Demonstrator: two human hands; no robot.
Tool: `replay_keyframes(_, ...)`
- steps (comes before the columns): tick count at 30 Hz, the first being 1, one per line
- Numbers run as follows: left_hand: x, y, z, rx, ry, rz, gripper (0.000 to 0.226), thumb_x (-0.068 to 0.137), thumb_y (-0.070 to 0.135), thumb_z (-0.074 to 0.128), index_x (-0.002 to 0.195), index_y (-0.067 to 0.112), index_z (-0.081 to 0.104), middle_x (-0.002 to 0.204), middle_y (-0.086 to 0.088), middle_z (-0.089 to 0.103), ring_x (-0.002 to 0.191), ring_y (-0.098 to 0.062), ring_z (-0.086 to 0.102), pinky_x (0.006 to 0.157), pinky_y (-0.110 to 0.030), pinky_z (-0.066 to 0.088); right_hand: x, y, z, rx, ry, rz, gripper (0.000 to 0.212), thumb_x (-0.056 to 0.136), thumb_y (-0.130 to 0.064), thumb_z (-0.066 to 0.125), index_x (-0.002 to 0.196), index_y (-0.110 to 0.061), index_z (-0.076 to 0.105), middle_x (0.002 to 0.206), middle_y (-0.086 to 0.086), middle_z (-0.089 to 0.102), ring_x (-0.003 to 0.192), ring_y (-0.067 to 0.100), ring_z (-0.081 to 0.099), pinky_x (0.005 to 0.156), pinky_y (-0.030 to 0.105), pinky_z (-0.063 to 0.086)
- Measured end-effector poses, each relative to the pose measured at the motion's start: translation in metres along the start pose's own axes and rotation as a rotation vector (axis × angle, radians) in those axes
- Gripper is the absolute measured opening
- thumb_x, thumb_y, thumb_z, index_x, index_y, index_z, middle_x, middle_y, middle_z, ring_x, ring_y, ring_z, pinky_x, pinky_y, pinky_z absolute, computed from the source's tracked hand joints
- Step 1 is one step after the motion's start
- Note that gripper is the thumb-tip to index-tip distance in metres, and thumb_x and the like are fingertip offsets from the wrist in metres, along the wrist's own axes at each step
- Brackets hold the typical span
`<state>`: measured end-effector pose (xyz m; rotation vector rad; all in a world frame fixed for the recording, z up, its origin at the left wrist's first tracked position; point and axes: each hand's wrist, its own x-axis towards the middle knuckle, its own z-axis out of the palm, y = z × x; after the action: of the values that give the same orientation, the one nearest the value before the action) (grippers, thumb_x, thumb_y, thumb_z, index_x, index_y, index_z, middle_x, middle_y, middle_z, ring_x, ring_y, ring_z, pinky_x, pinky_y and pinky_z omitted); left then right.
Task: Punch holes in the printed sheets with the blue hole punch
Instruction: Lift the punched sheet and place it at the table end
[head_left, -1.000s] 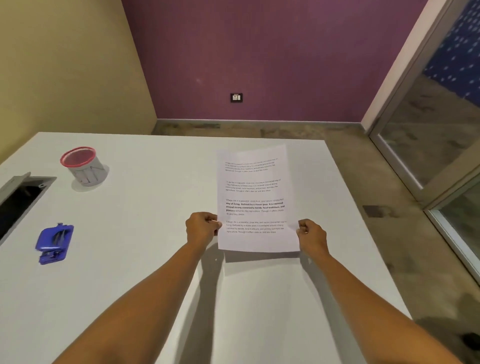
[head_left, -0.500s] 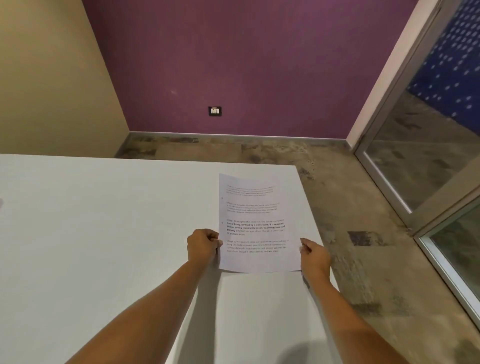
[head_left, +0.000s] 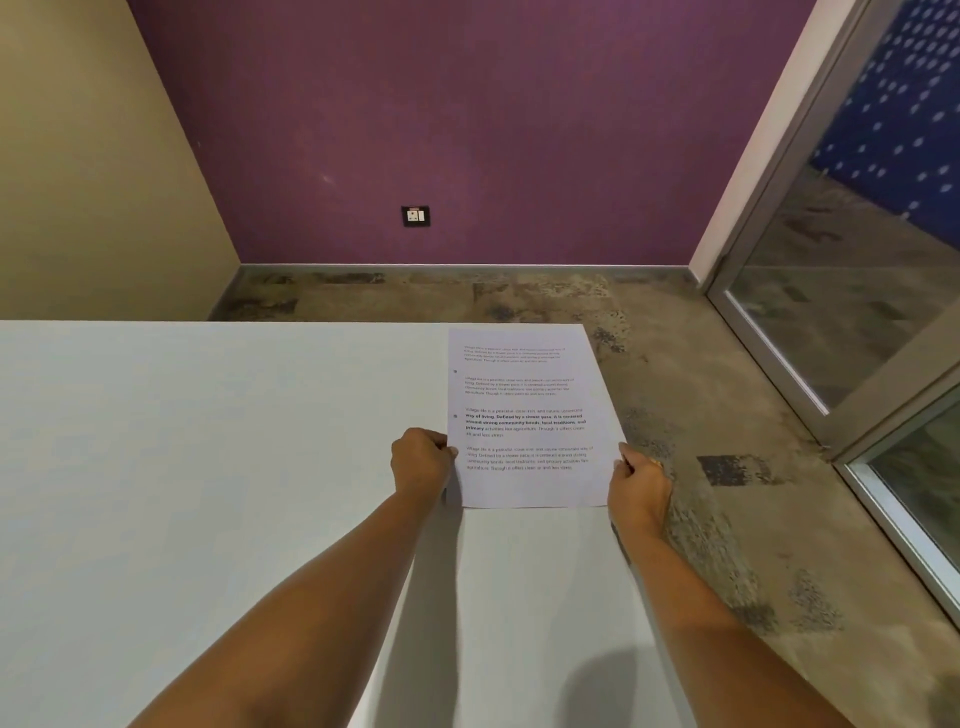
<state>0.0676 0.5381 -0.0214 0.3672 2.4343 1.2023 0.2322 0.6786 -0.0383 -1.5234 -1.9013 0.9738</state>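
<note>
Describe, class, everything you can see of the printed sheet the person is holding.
The printed sheet is white paper in portrait, with four blocks of small text, one partly bold. Two small dark dots, seemingly punched holes, sit near its left edge. It is held near the white table's right edge; the left hand and right hand pinch its lower sides.
</note>
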Motion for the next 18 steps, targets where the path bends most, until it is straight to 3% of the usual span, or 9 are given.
replay_keyframes(3, 0.005, -0.001, -0.002, -0.006, -0.048, -0.008, 0.015, 0.082, 0.007, 0.062, 0.091, 0.0, 0.071, 0.082, -0.015, 0.069, 0.08, -0.03, 0.058, 0.078, -0.03, 0.046, 0.001, -0.003, -0.002, -0.015, -0.021, 0.008, 0.035, 0.092, -0.003, 0.046, 0.127, 0.002, 0.05, 0.129, 0.027, 0.051, 0.114, 0.04, 0.052, 0.098, 0.042, 0.043)
replay_keyframes(5, 0.006, -0.004, -0.005, -0.004, -0.077, 0.014, 0.007, 0.079, 0.009, 0.064, 0.072, 0.008, 0.066, 0.066, -0.01, 0.056, 0.068, -0.024, 0.048, 0.072, -0.03, 0.047, -0.003, -0.004, -0.004, -0.017, -0.032, 0.002, 0.037, 0.092, -0.005, 0.047, 0.128, 0.002, 0.048, 0.131, 0.027, 0.05, 0.117, 0.039, 0.05, 0.1, 0.042, 0.042)
replay_keyframes(9, -0.004, -0.013, -0.013, 0.047, -0.075, 0.074, 0.026, 0.079, 0.01, 0.063, 0.06, 0.015, 0.046, 0.063, -0.008, 0.046, 0.06, -0.021, 0.037, 0.059, -0.025, 0.033, -0.023, 0.003, -0.011, -0.043, -0.049, -0.009, 0.043, 0.093, -0.008, 0.047, 0.134, 0.001, 0.04, 0.138, 0.024, 0.043, 0.127, 0.037, 0.042, 0.105, 0.041, 0.036)
replay_keyframes(12, -0.028, -0.027, -0.027, 0.106, -0.087, 0.194, 0.031, 0.076, 0.006, 0.06, 0.056, 0.009, 0.036, 0.054, -0.004, 0.029, 0.056, -0.017, 0.022, 0.053, -0.026, 0.022, -0.052, 0.011, -0.017, -0.104, -0.074, -0.071, 0.046, 0.093, -0.008, 0.047, 0.136, 0.002, 0.035, 0.144, 0.021, 0.037, 0.135, 0.032, 0.033, 0.11, 0.036, 0.028)
replay_keyframes(14, -0.046, -0.042, -0.038, 0.15, -0.087, 0.233, 0.021, 0.077, 0.007, 0.06, 0.059, 0.004, 0.049, 0.063, -0.006, 0.041, 0.06, -0.019, 0.035, 0.061, -0.024, 0.029, -0.074, 0.017, -0.021, -0.161, -0.109, -0.097, 0.048, 0.094, -0.011, 0.046, 0.138, 0.001, 0.031, 0.148, 0.017, 0.031, 0.139, 0.028, 0.027, 0.112, 0.035, 0.024)
replay_keyframes(16, -0.065, -0.057, -0.052, 0.204, -0.079, 0.237, 0.013, 0.081, 0.012, 0.062, 0.087, 0.002, 0.067, 0.094, -0.009, 0.058, 0.089, -0.024, 0.054, 0.074, -0.023, 0.033, -0.098, 0.022, -0.026, -0.234, -0.151, -0.109, 0.049, 0.095, -0.015, 0.044, 0.14, -0.002, 0.029, 0.152, 0.012, 0.026, 0.141, 0.025, 0.023, 0.113, 0.033, 0.023)
replay_keyframes(18, -0.086, -0.071, -0.066, 0.311, -0.073, 0.262, 0.022, 0.083, 0.018, 0.06, 0.1, 0.005, 0.066, 0.116, -0.011, 0.058, 0.11, -0.027, 0.051, 0.078, -0.025, 0.036, -0.124, 0.026, -0.029, -0.278, -0.194, -0.126, 0.049, 0.095, -0.019, 0.043, 0.141, -0.005, 0.029, 0.153, 0.009, 0.022, 0.142, 0.024, 0.019, 0.113, 0.034, 0.022)
